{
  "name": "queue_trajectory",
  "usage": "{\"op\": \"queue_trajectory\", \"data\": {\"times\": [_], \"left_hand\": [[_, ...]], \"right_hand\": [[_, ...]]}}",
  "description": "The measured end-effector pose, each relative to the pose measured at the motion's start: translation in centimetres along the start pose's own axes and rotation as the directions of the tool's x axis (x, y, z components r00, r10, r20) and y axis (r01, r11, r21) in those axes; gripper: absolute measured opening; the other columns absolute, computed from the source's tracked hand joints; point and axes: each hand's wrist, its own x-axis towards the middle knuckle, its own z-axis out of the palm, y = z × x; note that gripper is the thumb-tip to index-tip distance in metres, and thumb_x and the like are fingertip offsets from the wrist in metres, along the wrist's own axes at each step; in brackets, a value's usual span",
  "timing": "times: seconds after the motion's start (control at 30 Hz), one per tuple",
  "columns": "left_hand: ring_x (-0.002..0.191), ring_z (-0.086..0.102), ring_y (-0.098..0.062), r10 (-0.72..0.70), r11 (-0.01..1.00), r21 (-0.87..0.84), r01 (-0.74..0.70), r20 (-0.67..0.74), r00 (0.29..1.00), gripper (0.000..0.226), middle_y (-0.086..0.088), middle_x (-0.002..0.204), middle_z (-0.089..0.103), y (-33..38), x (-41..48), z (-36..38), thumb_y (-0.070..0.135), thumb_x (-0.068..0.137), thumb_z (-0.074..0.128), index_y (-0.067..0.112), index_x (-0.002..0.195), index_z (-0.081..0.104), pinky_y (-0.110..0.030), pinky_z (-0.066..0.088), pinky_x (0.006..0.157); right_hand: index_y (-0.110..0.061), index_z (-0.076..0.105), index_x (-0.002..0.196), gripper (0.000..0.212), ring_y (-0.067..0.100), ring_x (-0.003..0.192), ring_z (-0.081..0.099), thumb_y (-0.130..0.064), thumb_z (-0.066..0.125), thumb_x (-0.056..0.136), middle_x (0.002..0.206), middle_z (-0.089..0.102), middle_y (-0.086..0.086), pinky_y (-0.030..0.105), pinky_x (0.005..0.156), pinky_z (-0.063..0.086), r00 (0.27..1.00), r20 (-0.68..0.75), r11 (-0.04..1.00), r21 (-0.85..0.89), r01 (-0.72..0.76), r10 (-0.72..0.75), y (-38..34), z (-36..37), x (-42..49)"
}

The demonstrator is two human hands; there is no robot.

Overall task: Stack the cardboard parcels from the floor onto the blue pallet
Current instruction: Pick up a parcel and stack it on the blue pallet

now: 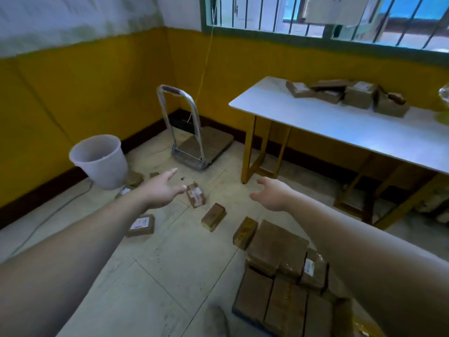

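Both empty, left hand (161,190) spread, right hand (273,195) loosely curled, white bucket (99,164), contents unclear

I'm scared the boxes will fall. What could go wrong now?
The left hand and right hand are empty, reaching toward the taped parcel. Loose parcels lie scattered on the floor, so tripping seems possible. The stack looks uneven, its top parcel tilted, so added parcels might slide off.
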Motion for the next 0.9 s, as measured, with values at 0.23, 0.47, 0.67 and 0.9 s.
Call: {"op": "queue_trajectory", "data": {"times": [0.23, 0.47, 0.67, 0.9], "left_hand": [[0.133, 0.037, -0.026, 0.002, 0.998, 0.065, -0.004, 0.034, 0.999, 0.068, -0.009, 0.148, 0.037, -0.5, 11.0, -3.3, 0.038, 0.092, 0.055, 0.029, 0.149, 0.019, -0.042, 0.034, 0.108], [0.139, 0.027, -0.023, -0.021, 0.992, 0.128, -0.002, 0.171, 0.985, 0.07, -0.004, 0.155, 0.023, -1.3, 22.3, -4.6, 0.039, 0.09, 0.057, 0.03, 0.149, 0.02, -0.038, 0.027, 0.109], [0.135, 0.035, -0.022, 0.046, 0.984, 0.142, -0.104, 0.365, 0.93, 0.069, -0.004, 0.152, 0.03, -0.1, 32.5, -2.7, 0.04, 0.09, 0.057, 0.031, 0.148, 0.021, -0.036, 0.032, 0.105], [0.135, 0.035, -0.023, 0.118, 0.95, 0.149, -0.275, 0.644, 0.756, 0.066, -0.003, 0.152, 0.031, 0.6, 45.6, 2.9, 0.036, 0.091, 0.058, 0.032, 0.147, 0.023, -0.038, 0.035, 0.105]], "right_hand": [[-0.019, 0.026, 0.151, 0.065, 0.028, 0.134, 0.041, -0.038, 0.055, 0.095, 0.152, 0.035, 0.011, 0.039, 0.104, 0.041, 0.999, 0.015, 0.998, 0.052, -0.046, 0.045, -3.8, 0.1, 12.0], [-0.016, 0.029, 0.149, 0.062, 0.028, 0.13, 0.044, -0.033, 0.056, 0.095, 0.149, 0.038, 0.012, 0.037, 0.102, 0.042, 0.984, 0.08, 0.979, 0.119, -0.165, 0.156, -6.1, 1.0, 21.1], [-0.015, 0.032, 0.147, 0.061, 0.026, 0.126, 0.048, -0.034, 0.056, 0.095, 0.146, 0.041, 0.012, 0.036, 0.099, 0.045, 0.949, 0.099, 0.919, 0.24, -0.314, 0.299, -3.7, 2.3, 26.5], [-0.017, 0.03, 0.149, 0.062, 0.018, 0.112, 0.055, -0.036, 0.055, 0.095, 0.145, 0.043, 0.01, 0.023, 0.075, 0.047, 0.807, 0.14, 0.68, 0.467, -0.565, 0.574, -0.6, 8.7, 31.9]]}}
